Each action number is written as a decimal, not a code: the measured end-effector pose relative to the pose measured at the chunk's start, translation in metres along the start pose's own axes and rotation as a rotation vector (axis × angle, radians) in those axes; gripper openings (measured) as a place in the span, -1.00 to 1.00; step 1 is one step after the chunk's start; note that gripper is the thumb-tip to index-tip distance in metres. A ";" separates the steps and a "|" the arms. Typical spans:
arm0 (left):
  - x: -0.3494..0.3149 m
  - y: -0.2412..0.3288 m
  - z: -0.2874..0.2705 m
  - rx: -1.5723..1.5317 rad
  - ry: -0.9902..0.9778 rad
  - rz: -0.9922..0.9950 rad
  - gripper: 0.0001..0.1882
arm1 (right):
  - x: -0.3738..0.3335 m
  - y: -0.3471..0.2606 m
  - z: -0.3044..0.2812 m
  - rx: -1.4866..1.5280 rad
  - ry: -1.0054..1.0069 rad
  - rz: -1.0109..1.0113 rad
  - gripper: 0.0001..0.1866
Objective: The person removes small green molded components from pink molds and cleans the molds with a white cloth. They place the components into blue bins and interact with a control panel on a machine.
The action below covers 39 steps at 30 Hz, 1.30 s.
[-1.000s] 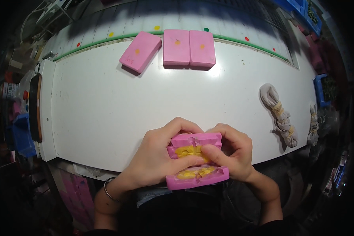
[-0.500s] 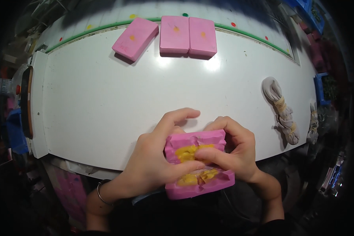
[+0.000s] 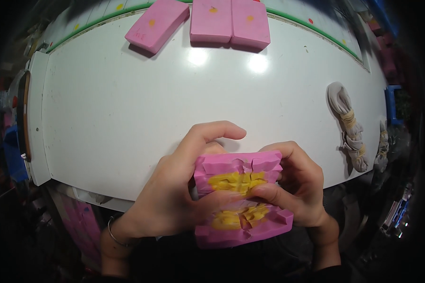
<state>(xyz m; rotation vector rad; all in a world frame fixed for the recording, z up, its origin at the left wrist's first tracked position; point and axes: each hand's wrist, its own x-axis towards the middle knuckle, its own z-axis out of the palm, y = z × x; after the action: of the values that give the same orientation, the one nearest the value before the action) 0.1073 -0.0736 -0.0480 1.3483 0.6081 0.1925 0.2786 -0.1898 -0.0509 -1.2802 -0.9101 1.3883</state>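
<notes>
Both of my hands grip a pink rubbery mold (image 3: 243,238), spread apart so that its inside faces up. Yellow patches with deep creases and cracks line the two facing halves. My left hand (image 3: 174,184) holds the left side, its thumb pressed across the middle and its index finger stretched out beyond the far edge. On the right side, my right hand (image 3: 300,186) has its fingers behind the mold and its thumb on the yellow part. The mold is held over the table's near edge. Whether anything sits in its cavity I cannot tell.
Three closed pink molds (image 3: 211,21) stand along the far side of the white table (image 3: 127,118), one turned askew. A grey cloth bundle tied with bands (image 3: 348,125) lies at the right. A green strip (image 3: 316,33) edges the table's back.
My right thumb has drawn back to the right, showing more of the yellow inside. The mold looks spread wider. The whole view has shifted slightly, with the far molds higher in it.
</notes>
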 end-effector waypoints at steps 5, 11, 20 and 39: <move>0.001 -0.001 0.001 0.035 -0.004 0.031 -0.25 | 0.000 0.000 0.001 0.007 0.008 0.008 -0.61; 0.000 -0.004 0.005 0.071 0.049 0.036 -0.27 | 0.003 -0.006 -0.006 -0.088 -0.080 0.081 -0.61; 0.003 -0.002 0.007 0.102 0.082 0.072 -0.30 | 0.008 -0.010 -0.003 -0.042 -0.094 0.113 -0.61; 0.002 -0.005 0.005 0.101 0.069 0.101 -0.30 | 0.013 -0.018 0.007 -0.238 0.003 0.269 -0.57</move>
<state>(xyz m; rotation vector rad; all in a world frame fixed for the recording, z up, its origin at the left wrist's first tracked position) 0.1107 -0.0781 -0.0527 1.4759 0.6145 0.2945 0.2757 -0.1724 -0.0356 -1.6327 -0.9486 1.5163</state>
